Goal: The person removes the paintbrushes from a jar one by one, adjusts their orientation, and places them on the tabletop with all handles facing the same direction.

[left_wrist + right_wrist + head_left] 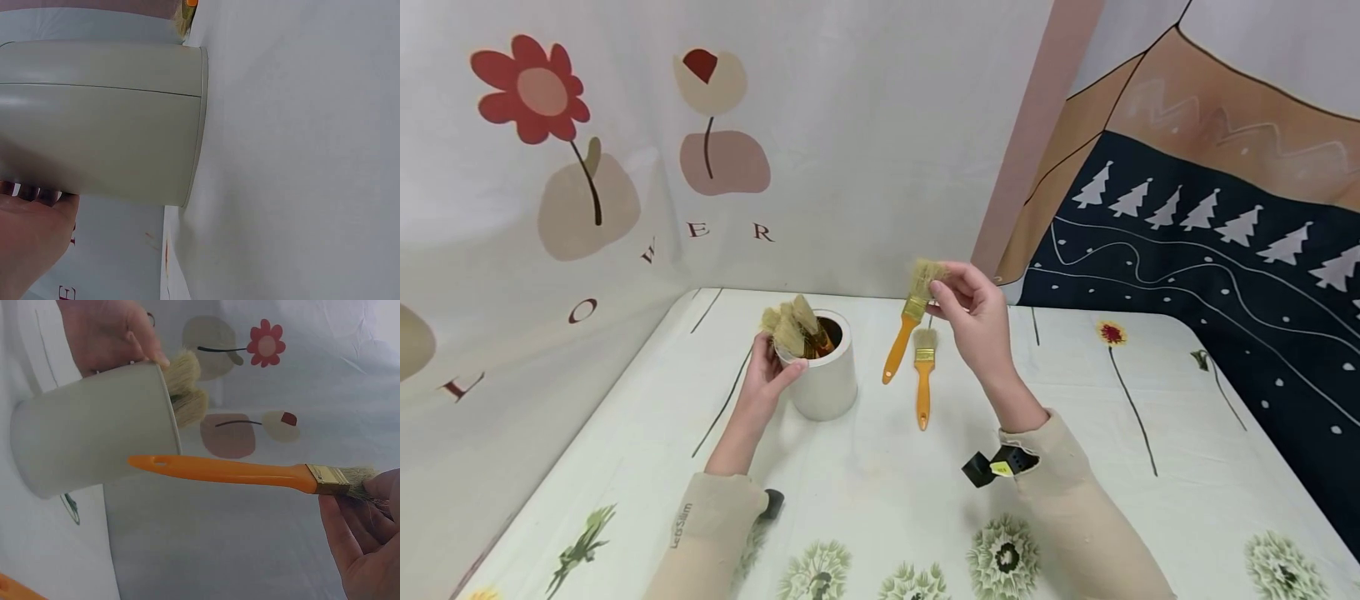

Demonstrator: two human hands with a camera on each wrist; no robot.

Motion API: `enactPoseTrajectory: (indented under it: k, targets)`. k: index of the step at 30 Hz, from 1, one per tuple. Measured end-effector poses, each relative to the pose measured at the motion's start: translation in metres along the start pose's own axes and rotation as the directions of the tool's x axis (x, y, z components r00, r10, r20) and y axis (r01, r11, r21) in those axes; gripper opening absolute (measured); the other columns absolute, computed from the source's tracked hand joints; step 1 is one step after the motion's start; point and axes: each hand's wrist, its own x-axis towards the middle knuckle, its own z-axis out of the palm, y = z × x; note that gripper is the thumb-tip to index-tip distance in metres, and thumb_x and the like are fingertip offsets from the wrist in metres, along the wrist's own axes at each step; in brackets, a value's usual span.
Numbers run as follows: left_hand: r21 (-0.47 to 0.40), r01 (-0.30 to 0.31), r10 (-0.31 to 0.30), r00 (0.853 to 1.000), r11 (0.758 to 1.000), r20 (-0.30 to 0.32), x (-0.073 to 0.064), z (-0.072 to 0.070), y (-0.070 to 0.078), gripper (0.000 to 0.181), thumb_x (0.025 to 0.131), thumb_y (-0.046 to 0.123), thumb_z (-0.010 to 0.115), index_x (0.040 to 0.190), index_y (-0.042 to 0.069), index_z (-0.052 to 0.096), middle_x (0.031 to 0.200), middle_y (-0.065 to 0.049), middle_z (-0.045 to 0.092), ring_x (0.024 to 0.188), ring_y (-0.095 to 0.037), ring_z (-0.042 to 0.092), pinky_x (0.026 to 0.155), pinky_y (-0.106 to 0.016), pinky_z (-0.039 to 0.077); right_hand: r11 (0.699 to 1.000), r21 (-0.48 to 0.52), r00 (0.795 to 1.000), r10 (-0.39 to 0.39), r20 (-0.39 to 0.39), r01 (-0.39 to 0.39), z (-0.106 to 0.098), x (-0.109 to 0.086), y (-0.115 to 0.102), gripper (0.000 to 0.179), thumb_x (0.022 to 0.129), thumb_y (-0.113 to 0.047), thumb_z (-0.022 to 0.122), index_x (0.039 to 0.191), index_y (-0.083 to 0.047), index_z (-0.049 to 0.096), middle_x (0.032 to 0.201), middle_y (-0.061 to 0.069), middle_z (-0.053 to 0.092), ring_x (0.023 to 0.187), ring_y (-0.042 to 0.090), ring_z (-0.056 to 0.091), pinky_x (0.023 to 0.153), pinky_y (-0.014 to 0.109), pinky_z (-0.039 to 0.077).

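My right hand (977, 321) pinches a paintbrush (898, 343) by its pale bristles, the orange handle slanting down and left. In the right wrist view, the thumb and fingers of that hand meet on the bristles of the paintbrush (237, 472), close to the brass-coloured ferrule. A white cylindrical container (826, 387) stands upright on the table, several paintbrushes (790, 327) in it with bristles up. At its upper left side my left hand (763, 379) grips the container near the rim, thumb in front. A second loose paintbrush (923, 379) lies on the table below the held one.
A white cloth with printed flowers covers the table (880, 475). Behind it hangs a pale curtain (865, 150) with flower prints and letters. A dark fabric (1150, 225) with white trees hangs on the right. Both sleeves carry small black wrist cameras.
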Motion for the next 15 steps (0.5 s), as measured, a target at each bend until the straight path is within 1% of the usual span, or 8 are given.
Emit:
enactPoseTrajectory:
  k: [5,8,11,15]
  targets:
    - [-0.012,-0.006,0.006,1.000,1.000,0.002,0.000,-0.001,0.000,0.065,0.095,0.004,0.054,0.150,0.008,0.019,0.162,-0.014,0.024,0.154,-0.025,0.017,0.128,-0.038,0.016,0.999,-0.038,0.999,0.032,-0.001,-0.032,-0.004,0.000,0.006,0.027,0.098,-0.003,0.060,0.124,0.004,0.060,0.116,0.024,0.067,0.091,-0.002,0.067,0.079,0.021,0.060]
    - [-0.019,-0.016,0.016,1.000,1.000,0.002,0.001,-0.001,-0.001,0.066,0.095,0.004,0.054,0.151,0.006,0.018,0.162,-0.015,0.024,0.154,-0.025,0.017,0.128,-0.045,0.012,0.998,-0.046,0.999,0.048,-0.002,-0.048,-0.007,0.000,0.008,0.028,0.098,-0.004,0.060,0.125,0.004,0.060,0.117,0.024,0.067,0.091,-0.001,0.067,0.080,0.020,0.060]
    - [-0.023,-0.026,0.026,1.000,0.999,0.003,0.001,-0.001,-0.001,0.065,0.094,0.002,0.054,0.150,0.004,0.019,0.163,-0.016,0.023,0.154,-0.027,0.017,0.128,-0.047,0.011,0.996,-0.057,0.998,0.068,-0.003,-0.068,-0.009,0.001,0.011,0.029,0.098,-0.006,0.060,0.126,0.003,0.059,0.119,0.024,0.066,0.092,-0.001,0.067,0.080,0.020,0.059]
    - [-0.024,-0.035,0.035,0.999,0.999,0.002,0.002,-0.001,-0.002,0.066,0.094,0.001,0.054,0.150,0.004,0.019,0.163,-0.018,0.022,0.155,-0.028,0.016,0.128,-0.048,0.010,0.994,-0.073,0.996,0.085,-0.007,-0.086,-0.013,0.002,0.014,0.030,0.099,-0.006,0.060,0.127,0.003,0.059,0.121,0.024,0.065,0.093,-0.001,0.066,0.080,0.020,0.059]
